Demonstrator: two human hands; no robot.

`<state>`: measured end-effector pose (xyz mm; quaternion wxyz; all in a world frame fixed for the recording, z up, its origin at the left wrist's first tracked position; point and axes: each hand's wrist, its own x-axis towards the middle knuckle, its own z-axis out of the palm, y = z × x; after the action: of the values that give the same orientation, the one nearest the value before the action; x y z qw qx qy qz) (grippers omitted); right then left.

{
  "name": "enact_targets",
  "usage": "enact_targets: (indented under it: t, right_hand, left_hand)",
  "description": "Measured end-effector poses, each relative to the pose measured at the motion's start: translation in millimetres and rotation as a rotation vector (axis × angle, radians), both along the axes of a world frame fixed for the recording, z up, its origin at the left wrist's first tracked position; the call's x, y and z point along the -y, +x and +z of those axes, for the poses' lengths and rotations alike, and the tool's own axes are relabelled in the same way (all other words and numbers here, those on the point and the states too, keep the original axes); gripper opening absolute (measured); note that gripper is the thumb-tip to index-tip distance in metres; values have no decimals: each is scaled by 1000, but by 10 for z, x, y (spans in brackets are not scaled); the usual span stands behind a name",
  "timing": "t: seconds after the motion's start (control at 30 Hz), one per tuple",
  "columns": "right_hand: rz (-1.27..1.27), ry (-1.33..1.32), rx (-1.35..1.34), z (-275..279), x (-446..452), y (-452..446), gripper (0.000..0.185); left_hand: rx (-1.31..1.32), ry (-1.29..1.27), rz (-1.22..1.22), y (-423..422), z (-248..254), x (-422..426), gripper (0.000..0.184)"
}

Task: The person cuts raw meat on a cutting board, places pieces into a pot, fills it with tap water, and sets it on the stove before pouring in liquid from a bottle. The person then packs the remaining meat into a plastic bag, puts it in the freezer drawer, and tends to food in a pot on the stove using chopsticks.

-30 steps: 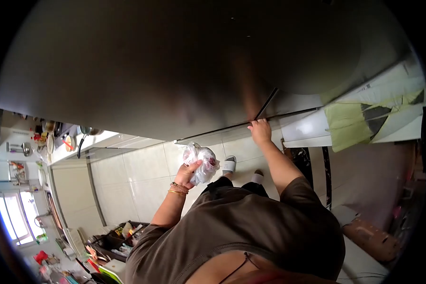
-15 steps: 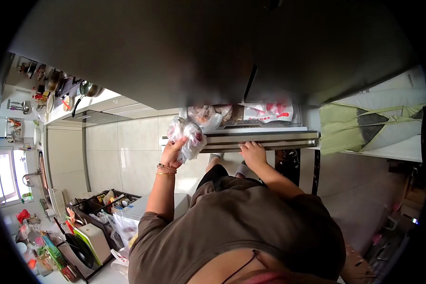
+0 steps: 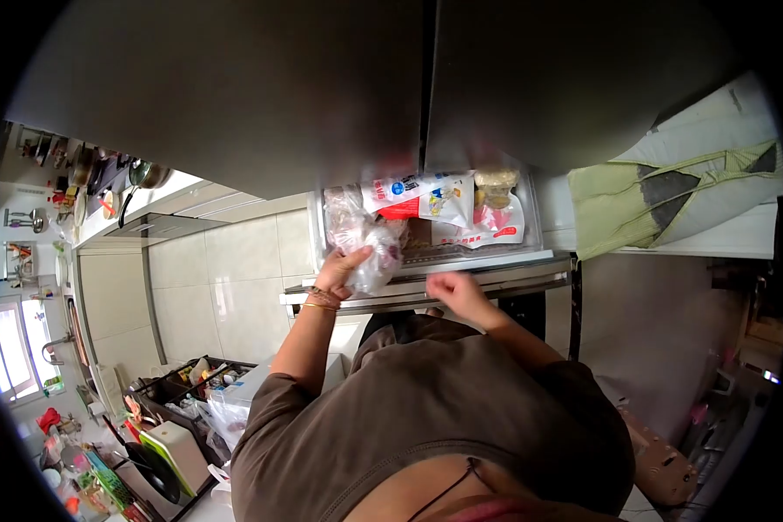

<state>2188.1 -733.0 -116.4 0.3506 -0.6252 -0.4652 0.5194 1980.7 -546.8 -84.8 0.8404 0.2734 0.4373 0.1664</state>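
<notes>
My left hand (image 3: 343, 273) grips a knotted clear plastic bag (image 3: 378, 252) with pale and dark reddish contents that I cannot make out. The bag hangs over the front left corner of a pulled-out freezer drawer (image 3: 539, 209). My right hand (image 3: 458, 296) is curled into a loose fist at the drawer's metal front edge (image 3: 513, 277), slightly blurred, with nothing visible in it. Inside the drawer are a white printed food package (image 3: 422, 198), a red and white package (image 3: 491, 224), a bag of yellowish food (image 3: 496, 180) and frosted clear bags (image 3: 344, 204) on the left.
Dark fridge doors (image 3: 278, 104) rise just beyond the drawer. A green and grey cloth cover (image 3: 618, 204) lies to the right. On the left stand a counter with a pan (image 3: 148, 174) and a dark crate (image 3: 178, 391) with groceries. Tiled floor (image 3: 235, 252) lies between.
The drawer is further out, showing more packages. My left hand has brought the bag over the drawer's edge. My right hand's fingers, earlier laid over the front edge, are now curled.
</notes>
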Motion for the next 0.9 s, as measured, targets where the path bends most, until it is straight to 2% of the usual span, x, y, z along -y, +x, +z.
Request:
enact_targets:
  t: [0.07, 0.13, 0.17, 0.2, 0.23, 0.27, 0.33, 0.37, 0.47, 0.5, 0.57, 0.6, 0.63, 0.73, 0.8, 0.83, 0.9]
  right_hand:
    - [-418, 95, -458, 15, -163, -17, 63]
    - [-419, 133, -456, -97, -311, -53, 96]
    - [-479, 78, -427, 63, -378, -155, 103]
    - [-595, 104, -172, -136, -434, -192, 99]
    - [-655, 81, -192, -228, -470, -129, 94]
    - [-714, 57, -212, -311, -467, -18, 90]
    - [-665, 27, -348, -334, -410, 215, 82]
    - [-637, 11, -419, -341, -373, 330, 78]
    - [-396, -197, -261, -86, -345, 731, 65]
    - [-287, -168, -167, -151, -346, 854, 65]
    - [-66, -109, 21, -308, -383, 1045, 65]
    - [42, -177, 82, -252, -438, 1091, 64]
    - [151, -244, 142, -131, -485, 1142, 64]
    - [379, -361, 321, -129, -711, 1279, 65]
    - [500, -412, 435, -169, -853, 1303, 66]
    - [500, -376, 607, -52, -911, 1269, 53]
    - [333, -201, 895, -388, -879, 1187, 48]
  left_hand:
    - [26, -25, 6, 304, 57, 161, 41]
    - [38, -89, -7, 591, -113, 346, 44]
    - [-26, -110, 1, 752, -113, 454, 46]
    - [-91, -130, 9, 868, -107, 527, 49]
    - [-154, -201, -12, 927, -255, 498, 58]
    - [-75, -204, -15, 945, -386, 493, 60]
    - [83, -213, -16, 1048, -211, 454, 63]
    - [-81, -73, -142, 1023, -81, 377, 62]
    - [-129, 123, -360, 929, -229, 180, 52]
    - [-169, 115, -294, 940, -120, 169, 49]
    - [-120, 369, -454, 892, -337, 50, 50]
    - [-95, 495, -532, 880, -418, -18, 50]
    - [-281, 863, -719, 905, -404, -73, 50]
    - [-429, 1250, -958, 1017, -428, -62, 51]
    - [-523, 1433, -1098, 1130, -401, -90, 38]
    - [-600, 1564, -1134, 1211, -373, -78, 35]
    - [-688, 1826, -1189, 1277, -441, -43, 32]
